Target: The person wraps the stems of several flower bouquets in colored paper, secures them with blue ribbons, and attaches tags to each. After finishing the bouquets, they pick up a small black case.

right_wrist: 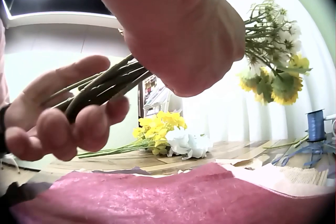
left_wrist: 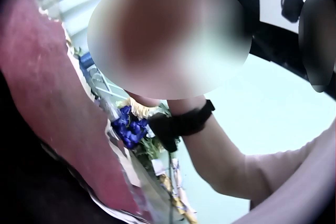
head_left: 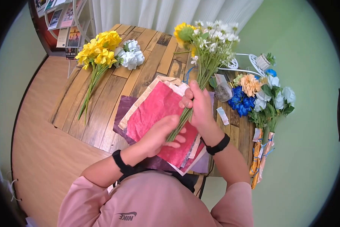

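My right hand [head_left: 198, 104] grips the green stems of a bunch of white daisy-like flowers and yellow sunflowers [head_left: 215, 41], the blooms up and away from me. At the lower end of the stems is my left hand [head_left: 158, 136], thumb straight on one side and fingers loosely spread on the other. In the right wrist view, the left fingers [right_wrist: 92, 127] cup around the dark stem ends without closing tightly. Beneath both hands lies a stack of wrapping sheets, a crumpled red sheet [head_left: 154, 108] on top. A blurred oval hides much of the left wrist view.
Yellow flowers [head_left: 101, 51] and pale white-blue blooms [head_left: 130, 56] lie at the table's back left. To the right are blue flowers [head_left: 241, 101], peach flowers [head_left: 250, 85], white roses [head_left: 277, 98] and orange-wrapped stems [head_left: 256, 159]. A blue ribbon spool [right_wrist: 316, 126] stands behind the sheets.
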`<state>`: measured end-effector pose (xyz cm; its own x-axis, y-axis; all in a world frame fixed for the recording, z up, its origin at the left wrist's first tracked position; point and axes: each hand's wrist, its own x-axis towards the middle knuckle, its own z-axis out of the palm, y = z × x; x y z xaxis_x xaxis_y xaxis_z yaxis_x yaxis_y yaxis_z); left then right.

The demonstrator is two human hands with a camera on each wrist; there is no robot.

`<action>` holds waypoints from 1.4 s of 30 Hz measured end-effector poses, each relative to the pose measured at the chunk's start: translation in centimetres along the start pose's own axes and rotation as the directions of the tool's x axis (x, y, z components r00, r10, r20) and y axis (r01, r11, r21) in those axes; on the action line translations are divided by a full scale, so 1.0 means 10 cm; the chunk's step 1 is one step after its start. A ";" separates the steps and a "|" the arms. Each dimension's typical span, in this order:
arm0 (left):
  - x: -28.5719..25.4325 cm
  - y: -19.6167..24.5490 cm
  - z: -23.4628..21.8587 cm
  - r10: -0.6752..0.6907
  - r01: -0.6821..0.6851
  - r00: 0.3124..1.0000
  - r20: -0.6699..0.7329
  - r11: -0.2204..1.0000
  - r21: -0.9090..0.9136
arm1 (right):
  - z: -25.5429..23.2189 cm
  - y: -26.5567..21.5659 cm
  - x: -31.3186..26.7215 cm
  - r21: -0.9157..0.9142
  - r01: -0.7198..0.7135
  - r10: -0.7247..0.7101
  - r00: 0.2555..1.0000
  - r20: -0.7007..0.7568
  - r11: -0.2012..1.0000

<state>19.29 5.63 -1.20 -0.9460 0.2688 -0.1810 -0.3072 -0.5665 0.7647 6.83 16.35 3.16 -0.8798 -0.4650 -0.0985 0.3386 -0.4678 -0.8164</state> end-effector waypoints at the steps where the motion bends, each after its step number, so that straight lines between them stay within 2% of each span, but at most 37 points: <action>1: -0.09 0.04 0.08 -0.043 0.026 0.993 -0.113 0.989 -0.148 | 0.03 -0.01 0.03 -0.033 0.051 -0.053 0.996 -0.071 0.998; 2: -0.13 0.06 0.11 -0.100 0.033 0.971 -0.216 0.955 -0.294 | 0.04 -0.01 0.05 -0.034 0.051 -0.053 0.996 -0.068 0.998; 3: -0.11 0.02 0.08 -0.096 0.028 0.971 -0.219 0.955 -0.294 | 0.04 -0.01 0.07 -0.056 0.083 -0.087 0.993 -0.080 0.995; 5: -0.07 -0.07 -0.01 -0.055 -0.041 0.949 -0.311 0.955 -0.295 | 0.05 0.05 0.10 -0.078 0.102 -0.109 0.990 -0.087 0.992; 6: -0.02 -0.08 -0.05 -0.052 -0.047 0.947 -0.318 0.954 -0.296 | 0.06 0.10 0.12 -0.127 0.156 -0.166 0.983 -0.076 0.980; 7: 0.06 -0.02 -0.04 -0.045 -0.084 0.909 -0.414 0.954 -0.288 | 0.07 0.15 0.13 -0.176 0.209 -0.223 0.973 -0.063 0.962; 8: 0.12 0.00 -0.02 -0.036 -0.122 0.863 -0.504 0.953 -0.276 | 0.11 0.22 0.11 -0.178 0.207 -0.220 0.974 -0.057 0.962; 9: 0.15 0.00 0.00 -0.031 -0.128 0.863 -0.504 0.952 -0.277 | 0.15 0.32 0.07 -0.199 0.198 -0.213 0.976 -0.055 0.960; 12: 0.18 0.01 0.08 -0.125 0.010 0.871 -0.475 0.971 -0.238 | 0.20 0.39 0.02 -0.236 0.189 -0.205 0.978 -0.044 0.953; 13: 0.18 0.03 0.06 -0.120 0.007 0.874 -0.472 0.972 -0.236 | 0.20 0.38 0.03 -0.247 0.187 -0.204 0.978 -0.045 0.951; 15: 0.18 0.07 0.00 -0.082 0.061 0.932 -0.354 0.996 -0.069 | 0.13 0.35 0.04 -0.297 0.214 -0.228 0.973 -0.014 0.931; 16: 0.20 0.07 -0.01 -0.075 0.056 0.937 -0.341 0.996 -0.064 | 0.10 0.35 0.04 -0.291 0.225 -0.236 0.972 -0.002 0.930; 17: 0.21 0.04 -0.01 0.148 -0.141 0.928 -0.341 0.989 0.045 | 0.07 0.35 0.04 -0.286 0.232 -0.239 0.971 0.010 0.930; 18: 0.22 0.00 -0.03 0.365 -0.333 0.873 -0.322 0.931 0.150 | 0.06 0.36 0.05 -0.292 0.237 -0.244 0.970 0.014 0.927; 19: 0.23 -0.05 -0.07 0.370 -0.340 0.873 -0.319 0.929 0.147 | 0.07 0.38 0.05 -0.287 0.250 -0.261 0.965 0.003 0.925; 21: 0.26 -0.14 -0.15 0.554 -0.432 0.772 -0.313 0.817 0.383 | 0.10 0.41 0.05 -0.282 0.266 -0.278 0.960 -0.005 0.922; 22: 0.27 -0.14 -0.17 0.558 -0.434 0.769 -0.312 0.814 0.385 | 0.14 0.42 0.04 -0.280 0.271 -0.288 0.957 -0.021 0.921; 24: 0.26 -0.15 -0.19 0.649 -0.397 0.731 -0.209 0.655 0.643 | 0.14 0.42 0.04 -0.274 0.273 -0.294 0.955 -0.036 0.922; 25: 0.25 -0.14 -0.20 0.649 -0.394 0.731 -0.212 0.655 0.645 | 0.12 0.42 0.05 -0.286 0.279 -0.296 0.955 -0.017 0.917; 27: 0.23 -0.11 -0.22 0.555 -0.314 0.801 -0.224 0.708 0.633 | 0.07 0.42 0.06 -0.296 0.279 -0.293 0.956 -0.002 0.913; 28: 0.21 -0.09 -0.20 0.551 -0.308 0.802 -0.230 0.712 0.631 | 0.06 0.41 0.06 -0.301 0.283 -0.294 0.956 0.007 0.911; 30: 0.16 0.01 -0.14 0.657 -0.308 0.748 -0.097 0.473 0.826 | 0.05 0.40 0.05 -0.305 0.281 -0.291 0.957 0.016 0.910; 31: 0.16 0.05 -0.15 0.657 -0.306 0.747 -0.100 0.473 0.826 | 0.04 0.40 0.05 -0.293 0.245 -0.258 0.966 -0.009 0.924; 33: 0.14 0.10 -0.16 0.676 -0.316 0.735 0.049 0.277 0.907 | 0.03 0.38 0.05 -0.280 0.206 -0.224 0.974 -0.034 0.938; 34: 0.12 0.12 -0.15 0.676 -0.315 0.735 0.048 0.278 0.908 | 0.03 0.38 0.06 -0.260 0.198 -0.217 0.975 -0.043 0.945; 36: 0.07 0.17 -0.15 0.599 -0.283 0.796 0.088 0.240 0.928 | 0.02 0.34 0.08 -0.239 0.191 -0.209 0.977 -0.052 0.952; 37: 0.04 0.17 -0.16 0.598 -0.282 0.797 0.088 0.239 0.929 | 0.02 0.28 0.10 -0.208 0.167 -0.186 0.980 -0.071 0.964; 39: -0.03 0.15 -0.20 0.487 -0.277 0.868 0.094 0.319 0.906 | -0.01 0.20 0.16 -0.170 0.144 -0.161 0.982 -0.096 0.975; 40: -0.02 0.09 -0.25 0.482 -0.275 0.871 0.095 0.318 0.907 | -0.03 0.16 0.18 -0.149 0.131 -0.144 0.986 -0.085 0.980; 42: 0.05 -0.08 -0.39 0.448 -0.317 0.894 0.008 0.619 0.719 | -0.06 0.15 0.22 -0.126 0.118 -0.128 0.989 -0.072 0.985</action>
<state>18.69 3.13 -4.30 -0.9826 -0.0071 0.1854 0.1832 0.1239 0.9752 5.23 15.11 1.42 -0.9376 -0.3460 -0.0341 0.1876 -0.4211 -0.8874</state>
